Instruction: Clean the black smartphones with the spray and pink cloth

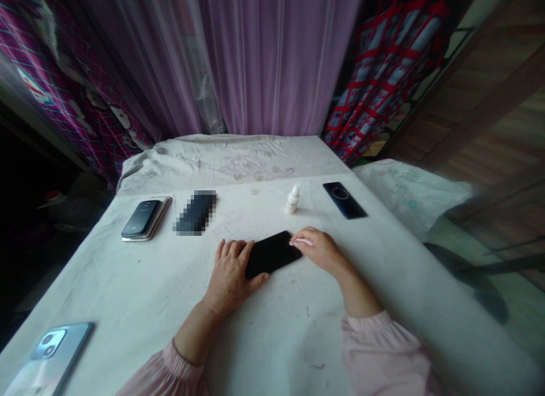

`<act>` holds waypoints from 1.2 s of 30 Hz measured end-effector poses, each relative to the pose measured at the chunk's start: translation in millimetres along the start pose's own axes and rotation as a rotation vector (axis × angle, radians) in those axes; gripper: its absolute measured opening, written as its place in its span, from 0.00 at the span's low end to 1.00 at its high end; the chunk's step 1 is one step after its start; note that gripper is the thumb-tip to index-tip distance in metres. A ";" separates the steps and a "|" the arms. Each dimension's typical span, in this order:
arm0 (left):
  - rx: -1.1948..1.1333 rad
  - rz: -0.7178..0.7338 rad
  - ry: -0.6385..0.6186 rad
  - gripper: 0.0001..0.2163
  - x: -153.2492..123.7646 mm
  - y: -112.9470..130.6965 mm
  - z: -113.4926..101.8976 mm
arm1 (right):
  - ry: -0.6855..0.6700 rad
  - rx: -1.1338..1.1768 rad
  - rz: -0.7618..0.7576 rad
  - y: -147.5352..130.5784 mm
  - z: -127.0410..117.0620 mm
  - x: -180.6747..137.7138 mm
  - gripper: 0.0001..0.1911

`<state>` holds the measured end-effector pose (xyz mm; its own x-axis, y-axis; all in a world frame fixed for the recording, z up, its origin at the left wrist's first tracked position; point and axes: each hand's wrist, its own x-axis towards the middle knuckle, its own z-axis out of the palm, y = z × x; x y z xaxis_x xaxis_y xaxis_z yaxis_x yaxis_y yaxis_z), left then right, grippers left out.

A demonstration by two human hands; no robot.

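Note:
A black smartphone (272, 254) lies flat on the white-covered table, tilted with its right end higher in the view. My left hand (230, 274) grips its left end, the thumb along the near edge and the fingers at the far edge. In my right hand (319, 248) is a small pale pink brush (303, 241), pinched between the fingers. Its tip meets the phone's right end; the bristles are too small to make out. Just beyond the phone stands a white spray bottle (292, 200), upright.
A dark blue phone (344, 200) lies at the right. Stacked phones (143, 219) and a pixelated dark object (196, 213) are at the left. Near the front left corner lies a light blue phone (51, 359). Purple curtains (272, 61) hang behind the table (170, 294).

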<state>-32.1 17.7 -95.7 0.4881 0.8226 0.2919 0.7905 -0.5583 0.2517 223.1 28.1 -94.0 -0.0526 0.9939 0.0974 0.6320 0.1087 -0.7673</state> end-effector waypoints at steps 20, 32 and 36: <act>0.105 -0.152 0.063 0.36 -8.2 23.8 -0.2 | 0.233 -0.195 -0.029 2.8 16.1 -8.8 0.09; -0.035 -0.005 -0.012 0.47 -18.9 13.1 12.2 | 0.305 -0.196 -0.058 1.6 22.8 -2.6 0.11; -0.050 0.018 -0.033 0.49 -19.7 12.1 17.4 | 0.267 -0.169 -0.133 1.3 25.6 -6.3 0.10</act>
<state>-25.7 -3.3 -114.4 0.5148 0.8147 0.2669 0.7623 -0.5775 0.2924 204.4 22.5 -111.8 0.0468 0.9280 0.3697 0.7534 0.2102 -0.6231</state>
